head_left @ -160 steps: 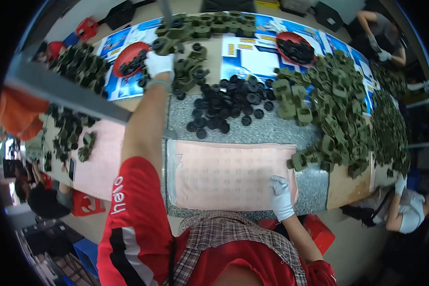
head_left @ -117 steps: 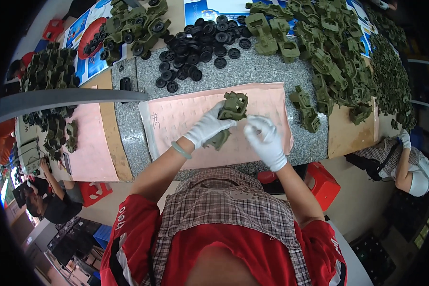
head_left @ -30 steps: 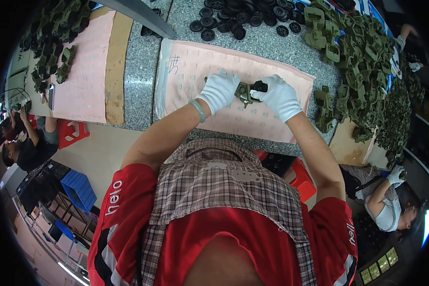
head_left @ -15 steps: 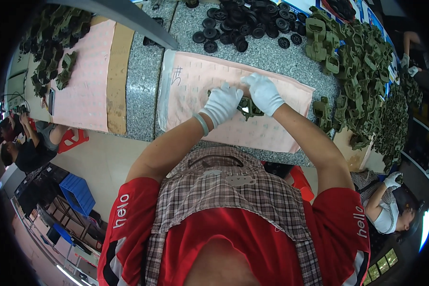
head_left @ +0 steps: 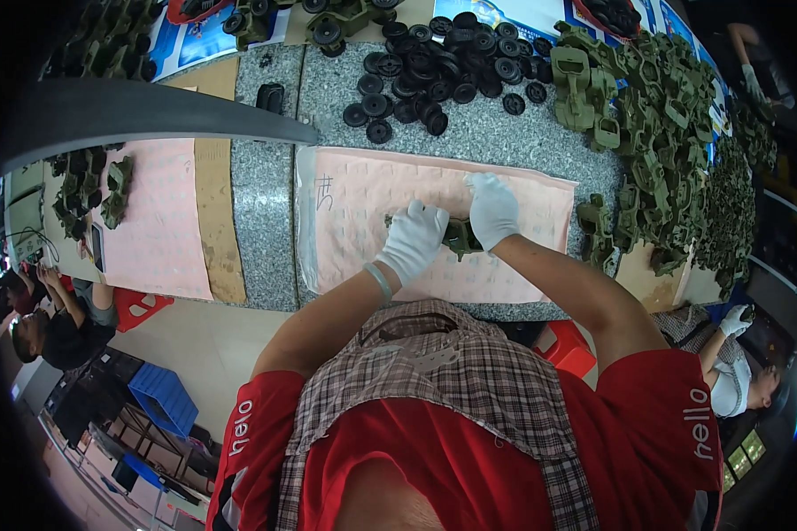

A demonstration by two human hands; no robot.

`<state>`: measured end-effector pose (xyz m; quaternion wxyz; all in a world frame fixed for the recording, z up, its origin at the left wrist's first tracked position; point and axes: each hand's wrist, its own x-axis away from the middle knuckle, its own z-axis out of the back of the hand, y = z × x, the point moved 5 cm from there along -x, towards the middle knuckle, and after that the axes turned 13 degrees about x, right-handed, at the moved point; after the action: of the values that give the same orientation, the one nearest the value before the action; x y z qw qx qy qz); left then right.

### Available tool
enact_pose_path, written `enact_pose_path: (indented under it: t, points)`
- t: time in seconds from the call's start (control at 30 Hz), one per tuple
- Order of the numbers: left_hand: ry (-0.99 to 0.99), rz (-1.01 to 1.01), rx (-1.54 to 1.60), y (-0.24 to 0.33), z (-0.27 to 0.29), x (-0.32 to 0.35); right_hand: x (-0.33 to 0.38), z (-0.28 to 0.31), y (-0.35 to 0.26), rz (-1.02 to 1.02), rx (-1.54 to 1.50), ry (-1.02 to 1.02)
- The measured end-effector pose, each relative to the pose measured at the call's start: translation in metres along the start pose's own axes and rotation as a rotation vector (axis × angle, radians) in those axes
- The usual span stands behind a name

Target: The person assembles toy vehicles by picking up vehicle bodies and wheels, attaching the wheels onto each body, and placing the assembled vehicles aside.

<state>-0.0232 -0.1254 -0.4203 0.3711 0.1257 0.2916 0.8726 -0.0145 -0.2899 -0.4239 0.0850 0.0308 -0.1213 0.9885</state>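
Note:
A dark green plastic toy vehicle body [head_left: 460, 237] lies low over the pink sheet [head_left: 363, 261], partly covered by both hands. My left hand [head_left: 414, 239], in a white glove, is closed around its left part. Beside its right end is my right hand [head_left: 494, 212], also gloved, with the fingers bent together and pointing away from me. Whatever may be between those fingertips is hidden. A small end of the green body [head_left: 388, 220] sticks out left of my left hand.
Black toy wheels [head_left: 443, 71] are heaped behind the sheet. Many green vehicle bodies [head_left: 664, 133] pile up at the right. A grey metal bar [head_left: 168, 111] crosses at the left, near another pink sheet [head_left: 155, 221]. People sit at both sides, one gloved hand [head_left: 735, 320] at right.
The whole view has shifted, so the table sits lower in it. My right hand has moved slightly away from my left hand, and its fingers point more straight ahead. My left hand keeps its grip.

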Motion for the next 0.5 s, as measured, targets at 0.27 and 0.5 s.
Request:
enact_pose_path:
  t: [0.27,0.5]
  points:
    - [0.029,-0.024,-0.004,0.002,0.0,-0.004,-0.016,0.016,-0.029,0.549,0.128,-0.218]
    - [-0.023,0.033,-0.009,0.004,0.006,-0.007,-0.011,0.013,-0.018,0.33,0.141,0.013]
